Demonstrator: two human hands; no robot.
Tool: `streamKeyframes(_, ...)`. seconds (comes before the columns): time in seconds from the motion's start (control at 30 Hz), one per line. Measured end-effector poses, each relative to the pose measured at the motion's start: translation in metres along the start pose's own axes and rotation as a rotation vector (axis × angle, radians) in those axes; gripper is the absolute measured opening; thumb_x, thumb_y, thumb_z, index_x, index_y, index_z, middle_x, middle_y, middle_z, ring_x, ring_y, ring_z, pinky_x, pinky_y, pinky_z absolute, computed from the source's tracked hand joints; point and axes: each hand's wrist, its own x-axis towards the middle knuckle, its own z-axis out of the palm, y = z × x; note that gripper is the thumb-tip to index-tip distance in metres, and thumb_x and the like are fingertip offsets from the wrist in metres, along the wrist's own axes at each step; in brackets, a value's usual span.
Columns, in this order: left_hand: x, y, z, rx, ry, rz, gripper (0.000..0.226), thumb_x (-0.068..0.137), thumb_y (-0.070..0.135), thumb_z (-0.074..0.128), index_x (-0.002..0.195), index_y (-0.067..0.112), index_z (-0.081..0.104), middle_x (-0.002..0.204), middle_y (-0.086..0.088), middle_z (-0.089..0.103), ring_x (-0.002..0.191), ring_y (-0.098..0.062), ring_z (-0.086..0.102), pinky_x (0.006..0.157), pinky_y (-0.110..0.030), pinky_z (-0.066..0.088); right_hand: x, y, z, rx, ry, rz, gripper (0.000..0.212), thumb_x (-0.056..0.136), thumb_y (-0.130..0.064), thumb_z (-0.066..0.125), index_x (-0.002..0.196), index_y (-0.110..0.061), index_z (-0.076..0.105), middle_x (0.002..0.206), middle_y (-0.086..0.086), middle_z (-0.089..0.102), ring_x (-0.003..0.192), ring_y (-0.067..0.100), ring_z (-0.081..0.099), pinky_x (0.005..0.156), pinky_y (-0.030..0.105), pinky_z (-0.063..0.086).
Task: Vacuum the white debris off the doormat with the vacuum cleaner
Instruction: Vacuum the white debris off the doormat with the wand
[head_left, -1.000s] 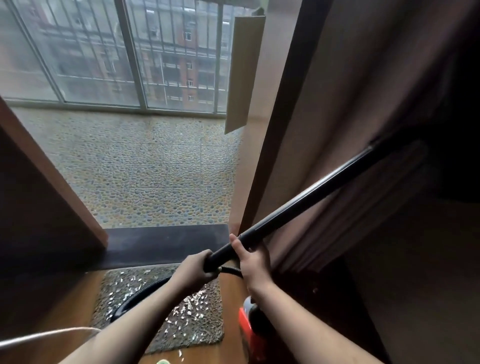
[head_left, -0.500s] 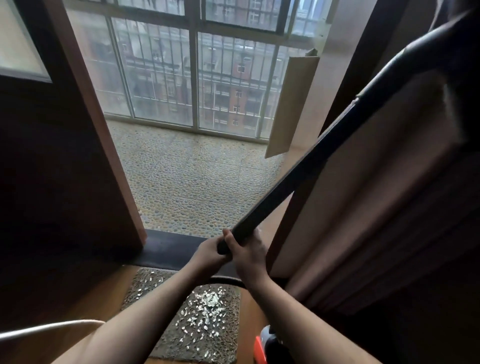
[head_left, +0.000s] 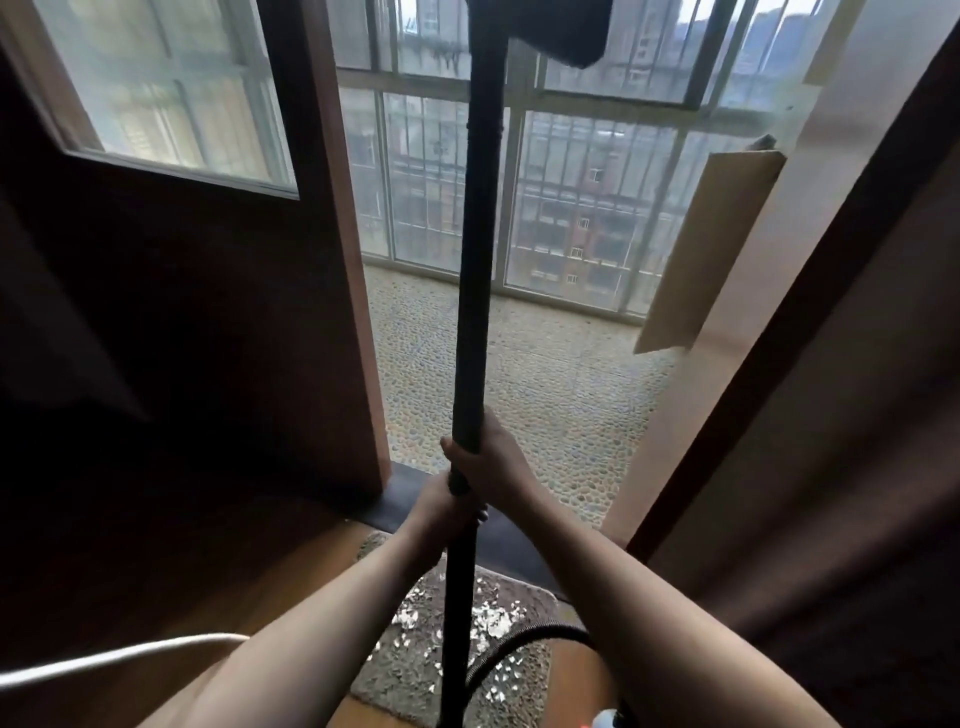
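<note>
I hold the black vacuum wand (head_left: 475, 270) upright in front of me, its floor head (head_left: 550, 28) high at the top of the view. My left hand (head_left: 441, 512) grips the wand lower down. My right hand (head_left: 491, 462) wraps it just above. The grey doormat (head_left: 415, 670) lies on the wooden floor below my arms, with white debris (head_left: 491, 623) scattered over it. The black hose (head_left: 524, 647) curves across the mat toward the vacuum body (head_left: 605, 719) at the bottom edge.
An open wooden door with a glass pane (head_left: 171, 98) stands on the left. A dark threshold (head_left: 498, 540) leads to a pebbled balcony floor (head_left: 545, 374) with barred windows. A brown curtain (head_left: 831, 467) hangs on the right. A white cord (head_left: 104, 660) crosses the lower left.
The wand swung from slanting up to the right to standing vertical in the middle. Its head rose to the top. My view tilted upward and both hands kept their grip.
</note>
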Motion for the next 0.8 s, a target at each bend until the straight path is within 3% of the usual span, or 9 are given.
streamKeyframes(0.07,0.002,-0.005,-0.006,-0.072,0.004,-0.049,0.031,0.079,0.019,0.069,0.1,-0.003,0.063,0.067,-0.01,0.066,0.055,-0.017,0.063,0.058,-0.031,0.053,0.008,-0.001,0.006,-0.02,-0.056,-0.013,0.031,0.088,-0.022,0.069,0.113,-0.013,0.053,0.09,0.002,0.057,0.083,0.018,0.053,0.073,0.032,0.04)
streamKeyframes(0.17,0.003,-0.013,-0.012,-0.16,-0.008,-0.089,0.008,0.089,0.007,0.064,0.092,0.0,0.063,0.064,-0.011,0.063,0.054,-0.019,0.062,0.058,-0.032,0.053,0.021,0.002,0.016,-0.073,-0.173,-0.05,0.028,0.087,-0.021,0.07,0.11,-0.014,0.055,0.092,0.004,0.06,0.083,0.018,0.055,0.074,0.032,0.041)
streamKeyframes(0.27,0.004,-0.031,-0.019,-0.207,0.009,-0.152,0.007,0.094,0.002,0.058,0.089,0.003,0.064,0.064,-0.01,0.059,0.054,-0.018,0.059,0.057,-0.031,0.051,0.026,0.009,0.03,-0.103,-0.272,0.011,0.029,0.088,-0.033,0.068,0.11,-0.017,0.057,0.095,0.004,0.065,0.084,0.013,0.057,0.077,0.032,0.044)
streamKeyframes(0.4,0.006,-0.063,-0.026,-0.203,0.011,-0.212,0.01,0.09,0.018,0.068,0.093,0.009,0.066,0.064,-0.006,0.062,0.053,-0.016,0.059,0.058,-0.032,0.05,-0.004,0.037,0.05,0.165,-0.291,0.211,0.023,0.102,-0.031,0.052,0.118,-0.016,0.058,0.097,-0.005,0.063,0.085,0.002,0.058,0.077,0.015,0.045)
streamKeyframes(0.47,0.008,-0.08,-0.026,-0.215,0.019,-0.271,0.01,0.089,0.016,0.07,0.091,0.007,0.067,0.068,-0.007,0.065,0.055,-0.017,0.061,0.056,-0.029,0.051,-0.04,0.069,0.063,0.237,-0.226,0.334,0.04,0.099,-0.048,0.045,0.125,-0.019,0.058,0.114,-0.003,0.064,0.1,0.003,0.059,0.089,0.018,0.045)
streamKeyframes(0.57,0.013,-0.1,-0.024,-0.209,0.03,-0.336,0.011,0.09,0.013,0.069,0.083,0.006,0.064,0.063,-0.007,0.064,0.056,-0.02,0.061,0.055,-0.027,0.05,-0.107,0.137,0.09,0.188,-0.209,0.53,0.077,0.068,-0.096,0.033,0.119,-0.042,0.056,0.123,-0.009,0.064,0.112,0.004,0.061,0.106,0.029,0.043)
streamKeyframes(0.63,0.018,-0.111,-0.023,-0.214,0.031,-0.362,0.014,0.09,0.014,0.069,0.079,0.008,0.062,0.058,-0.004,0.061,0.056,-0.022,0.059,0.058,-0.03,0.05,-0.153,0.174,0.108,0.131,-0.266,0.625,0.085,0.055,-0.105,0.026,0.114,-0.048,0.051,0.121,-0.015,0.063,0.112,0.002,0.06,0.106,0.025,0.041)
streamKeyframes(0.7,0.023,-0.119,-0.02,-0.218,0.01,-0.398,0.016,0.089,0.021,0.071,0.08,0.01,0.062,0.06,-0.004,0.062,0.061,-0.024,0.061,0.064,-0.038,0.053,-0.192,0.18,0.119,0.085,-0.336,0.703,0.081,0.053,-0.103,0.033,0.114,-0.051,0.045,0.117,-0.021,0.062,0.111,-0.002,0.058,0.099,0.014,0.041)
streamKeyframes(0.8,0.028,-0.125,-0.015,-0.229,-0.009,-0.455,0.02,0.091,0.024,0.068,0.078,0.01,0.062,0.062,-0.006,0.063,0.064,-0.024,0.061,0.072,-0.042,0.054,-0.233,0.187,0.134,0.046,-0.379,0.813,0.061,0.062,-0.076,0.07,0.111,-0.046,0.05,0.098,-0.026,0.068,0.098,-0.008,0.062,0.097,0.017,0.046)
